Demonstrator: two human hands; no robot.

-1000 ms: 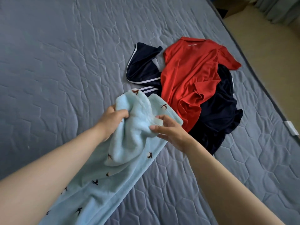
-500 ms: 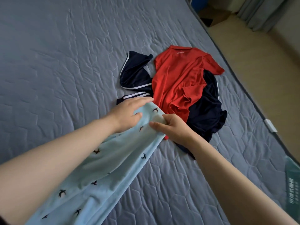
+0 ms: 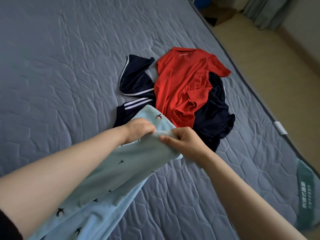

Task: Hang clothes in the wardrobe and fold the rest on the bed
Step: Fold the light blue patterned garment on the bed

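Left hand (image 3: 140, 129): fingers curled into a fold of the light blue garment (image 3: 121, 170), with the tips buried in the cloth, so it is gripping. Right hand (image 3: 183, 144) is just beside it, thumb on top and fingers curled under, pinching the same folded edge. The garment runs back from both hands under the left forearm and is cut off at the bottom. It has a small bird print; I can't tell what type of garment it is.

Just beyond the hands, a navy garment (image 3: 136, 80) with white stripes lies partly under the blue one and under a crumpled red polo shirt (image 3: 183, 84), so its shape is unreadable. The polo's collar text is too small to read.

Surface is a grey-blue quilted mattress (image 3: 69, 66), wrinkled. Its edge runs diagonally right of the right hand and carries a white tag (image 3: 280, 128) and a green label (image 3: 306, 184) with illegible print. Past the edge are beige floor (image 3: 268, 58) and a curtain (image 3: 265, 11), both blurred.

There is wide bare mattress left of the left hand and a narrower strip between the right hand and the edge.
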